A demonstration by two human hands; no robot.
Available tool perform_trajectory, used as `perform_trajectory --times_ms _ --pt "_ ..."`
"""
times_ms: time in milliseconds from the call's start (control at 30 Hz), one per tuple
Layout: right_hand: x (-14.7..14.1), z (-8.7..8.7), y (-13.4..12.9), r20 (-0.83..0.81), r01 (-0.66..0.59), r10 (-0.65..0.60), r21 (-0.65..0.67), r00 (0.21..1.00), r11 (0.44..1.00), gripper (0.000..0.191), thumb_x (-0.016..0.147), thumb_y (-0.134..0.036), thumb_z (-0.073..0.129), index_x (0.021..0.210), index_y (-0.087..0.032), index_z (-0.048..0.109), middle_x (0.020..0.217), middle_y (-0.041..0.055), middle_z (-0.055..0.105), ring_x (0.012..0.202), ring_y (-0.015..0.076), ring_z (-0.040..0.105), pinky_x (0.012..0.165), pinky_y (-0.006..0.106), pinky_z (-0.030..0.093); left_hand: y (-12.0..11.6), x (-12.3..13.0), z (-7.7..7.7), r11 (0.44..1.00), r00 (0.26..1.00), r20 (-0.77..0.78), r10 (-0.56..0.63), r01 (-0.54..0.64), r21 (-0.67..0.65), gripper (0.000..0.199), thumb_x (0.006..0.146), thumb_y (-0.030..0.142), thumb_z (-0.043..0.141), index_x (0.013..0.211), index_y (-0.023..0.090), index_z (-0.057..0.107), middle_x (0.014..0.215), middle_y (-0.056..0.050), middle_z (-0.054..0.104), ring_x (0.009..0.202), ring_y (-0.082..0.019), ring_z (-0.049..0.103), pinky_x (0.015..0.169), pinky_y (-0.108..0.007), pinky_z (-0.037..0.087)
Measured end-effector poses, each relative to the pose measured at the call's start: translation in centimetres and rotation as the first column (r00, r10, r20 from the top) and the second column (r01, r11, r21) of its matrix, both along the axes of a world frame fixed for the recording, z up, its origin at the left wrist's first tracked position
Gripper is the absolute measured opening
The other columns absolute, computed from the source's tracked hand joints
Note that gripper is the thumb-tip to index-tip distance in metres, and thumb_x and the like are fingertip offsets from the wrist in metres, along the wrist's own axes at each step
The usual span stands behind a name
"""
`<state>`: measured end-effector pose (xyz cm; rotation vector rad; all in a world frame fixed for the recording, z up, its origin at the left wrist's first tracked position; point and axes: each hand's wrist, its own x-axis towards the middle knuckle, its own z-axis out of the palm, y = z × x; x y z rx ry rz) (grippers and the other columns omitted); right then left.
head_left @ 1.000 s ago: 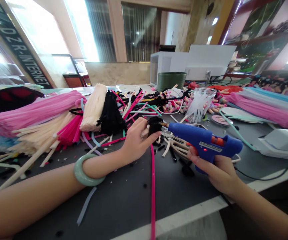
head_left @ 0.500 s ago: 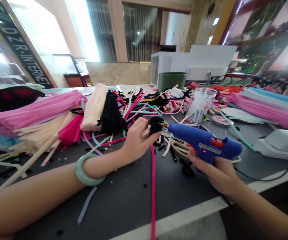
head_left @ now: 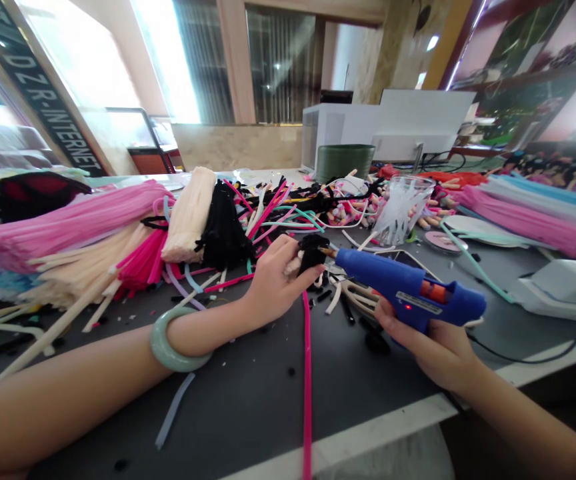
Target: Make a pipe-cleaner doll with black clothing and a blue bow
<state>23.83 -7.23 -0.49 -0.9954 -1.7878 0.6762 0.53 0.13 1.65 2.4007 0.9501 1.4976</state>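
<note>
My left hand (head_left: pixel 275 280), with a pale green bangle (head_left: pixel 181 339) on its wrist, is closed on a small black and cream fuzzy piece (head_left: pixel 312 252). Wrapped round the handle of a blue glue gun (head_left: pixel 393 277) is my right hand (head_left: pixel 431 343). A small red light shows on the gun's side, and its metal nozzle touches or nearly touches the black part of the piece. Below my left hand, a long pink fuzzy strip (head_left: pixel 307 380) runs down over the table's front edge.
Bundles of pink (head_left: pixel 63 220), cream (head_left: pixel 188 217) and black stems (head_left: pixel 224 230) lie at the left. A clear cup (head_left: pixel 402 210) and a green pot (head_left: pixel 345 162) stand further back. A white box-like object (head_left: pixel 561 290) sits at the right, near the gun's cord.
The glue gun's nozzle has shifted very slightly against the black part, which is turned a little in my left hand. Both hands keep their hold.
</note>
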Motion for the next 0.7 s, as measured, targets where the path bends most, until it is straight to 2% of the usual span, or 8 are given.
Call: perform_trajectory --times_ms 300,700 --pt "-0.01 0.27 -0.04 0.054 -0.016 0.012 0.069 0.998 0.997 0.009 0.084 -0.025 0.06 0.077 -0.021 0.057 0.069 0.0 0.056 0.062 0.0156 0.054 0.061 0.028 0.046 -0.07 -0.07 0.0 1.0 1.0 -0.006 -0.008 0.009 0.015 0.013 0.085 0.03 0.06 0.085 0.017 0.06 0.074 -0.001 0.046 0.073 -0.015 0.046 0.065 -0.028 0.038" --pt "-0.02 0.28 0.03 0.103 0.004 -0.012 0.074 0.995 0.997 0.015 0.082 -0.031 0.062 0.071 -0.021 0.059 0.065 0.0018 0.06 0.059 0.0178 0.057 0.058 0.028 0.049 -0.14 -0.05 0.03 0.999 1.0 -0.025 -0.013 0.013 0.031 0.013 0.085 0.03 0.06 0.082 0.018 0.055 0.076 -0.001 0.046 0.074 -0.015 0.046 0.067 -0.028 0.04"
